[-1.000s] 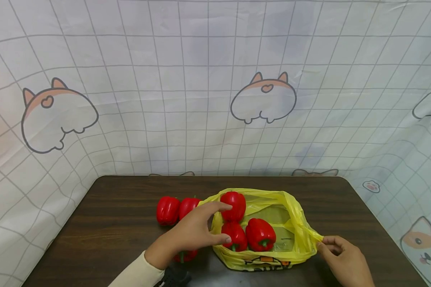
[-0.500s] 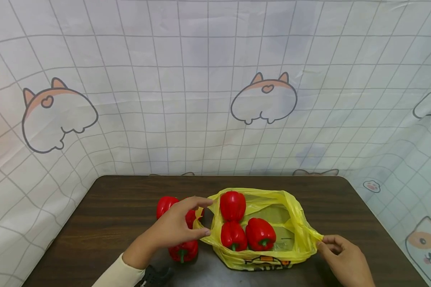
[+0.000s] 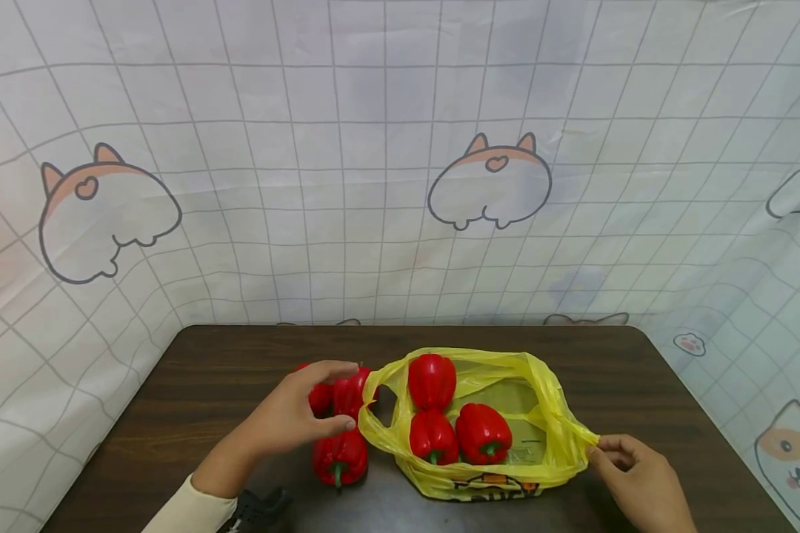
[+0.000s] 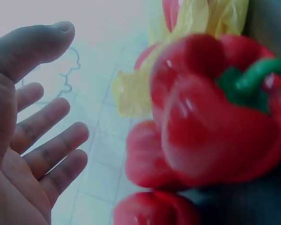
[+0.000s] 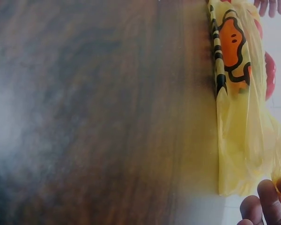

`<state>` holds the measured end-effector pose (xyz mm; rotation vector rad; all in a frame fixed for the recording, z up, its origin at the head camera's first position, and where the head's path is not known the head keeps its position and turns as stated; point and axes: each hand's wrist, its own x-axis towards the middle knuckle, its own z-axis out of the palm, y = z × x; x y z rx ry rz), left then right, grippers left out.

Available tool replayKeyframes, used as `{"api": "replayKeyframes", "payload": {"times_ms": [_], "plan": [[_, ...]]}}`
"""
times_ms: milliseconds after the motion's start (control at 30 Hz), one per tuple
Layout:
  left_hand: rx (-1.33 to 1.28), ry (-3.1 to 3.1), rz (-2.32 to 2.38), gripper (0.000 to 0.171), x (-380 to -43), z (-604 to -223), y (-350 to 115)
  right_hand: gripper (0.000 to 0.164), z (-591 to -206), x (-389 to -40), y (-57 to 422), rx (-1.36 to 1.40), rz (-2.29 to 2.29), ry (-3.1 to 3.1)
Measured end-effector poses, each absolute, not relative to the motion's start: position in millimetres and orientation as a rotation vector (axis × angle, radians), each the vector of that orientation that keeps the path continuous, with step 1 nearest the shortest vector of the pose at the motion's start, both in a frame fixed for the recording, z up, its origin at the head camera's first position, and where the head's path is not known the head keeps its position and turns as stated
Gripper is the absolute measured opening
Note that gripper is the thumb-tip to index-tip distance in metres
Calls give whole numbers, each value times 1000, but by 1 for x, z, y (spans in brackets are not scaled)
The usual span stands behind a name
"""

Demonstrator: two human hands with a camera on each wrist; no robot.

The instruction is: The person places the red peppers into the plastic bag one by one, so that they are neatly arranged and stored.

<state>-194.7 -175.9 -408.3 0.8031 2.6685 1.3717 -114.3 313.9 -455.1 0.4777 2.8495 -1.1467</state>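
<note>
My right hand [image 3: 643,481] pinches the right edge of a yellow plastic bag [image 3: 560,437], its mouth spread wide. Inside the bag lie three red bell peppers, one at the back [image 3: 432,381], one at the front left [image 3: 433,438] and one beside it [image 3: 483,434]. My left hand [image 3: 287,414], thumb and fingers apart and holding nothing, hovers over the peppers left of the bag. A bell pepper with a green stem [image 3: 340,457] lies in front of it; another [image 3: 350,392] sits behind, and a third [image 3: 320,400] is partly hidden by the hand. The left wrist view shows the nearest pepper [image 4: 210,117] large.
A dark wooden table [image 3: 207,392] carries everything. Behind it hangs a white gridded cloth [image 3: 347,185] with cartoon animals. A black strap-like object [image 3: 263,507] shows at my left wrist. The bag's left handle loop [image 3: 373,429] reaches towards the loose peppers.
My left hand has moved left, from above the bag's peppers to above the loose ones. The bag's left handle loop has come into view. My right hand stays at the bag's edge.
</note>
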Motion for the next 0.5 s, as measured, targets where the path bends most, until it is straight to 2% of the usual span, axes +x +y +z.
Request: {"api": "replayKeyframes", "payload": {"times_ms": [500], "plan": [[711, 2826, 1282, 70, -201, -420, -215, 58, -453, -114, 312, 519, -1147, 2839]]}}
